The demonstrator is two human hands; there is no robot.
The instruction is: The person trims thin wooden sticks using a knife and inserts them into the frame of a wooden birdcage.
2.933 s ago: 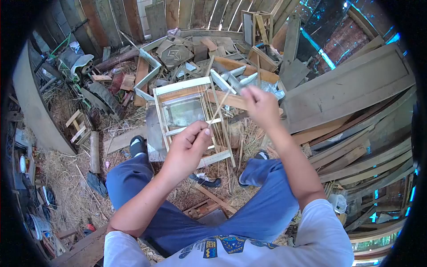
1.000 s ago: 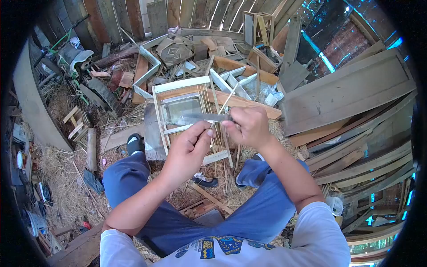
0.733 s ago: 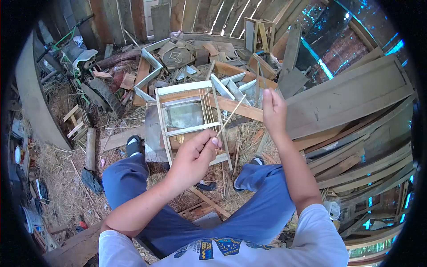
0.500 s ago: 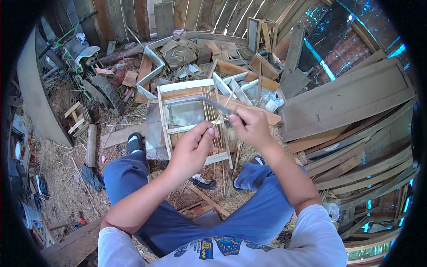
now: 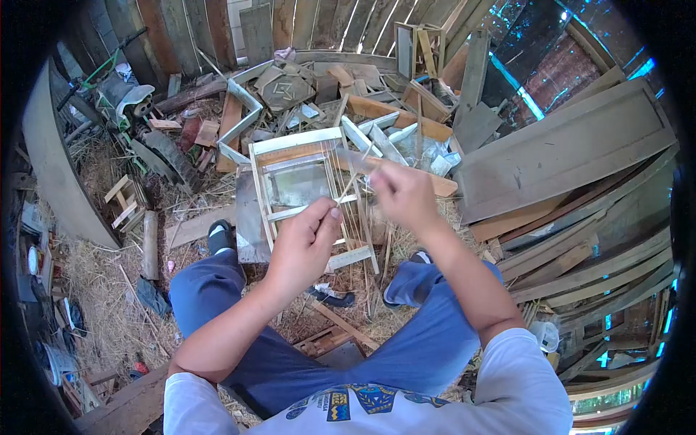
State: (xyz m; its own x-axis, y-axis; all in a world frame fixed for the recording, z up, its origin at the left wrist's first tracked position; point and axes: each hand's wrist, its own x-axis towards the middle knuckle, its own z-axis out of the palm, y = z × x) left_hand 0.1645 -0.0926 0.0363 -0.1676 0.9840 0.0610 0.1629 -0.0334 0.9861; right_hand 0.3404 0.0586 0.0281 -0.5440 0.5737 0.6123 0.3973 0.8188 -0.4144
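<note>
My left hand (image 5: pixel 312 235) is closed in a pinch on a thin pale wooden stick (image 5: pixel 353 181), which slants up and right out of the fingers. To its right, my right hand (image 5: pixel 404 194) is wrapped round the handle of a knife. Motion smears the knife's blade (image 5: pixel 352 157), which points left near the stick's upper part; whether they touch I cannot tell. Below both hands a pale wooden frame (image 5: pixel 297 138) with crossbars lies on a board (image 5: pixel 250 217). Several thin sticks lie along the right side of the frame.
Wood scraps and a hexagonal wooden piece (image 5: pixel 285 88) are heaped beyond the frame. A large panel (image 5: pixel 565 156) leans at the right above stacked planks (image 5: pixel 558 268). To the left are a green-framed wheeled machine (image 5: pixel 138 109) and a short log (image 5: pixel 150 245). Straw covers the ground.
My left hand has shifted slightly left and still pinches the stick. The knife in my right hand, sharper before, is now smeared by motion, its blade a little higher.
</note>
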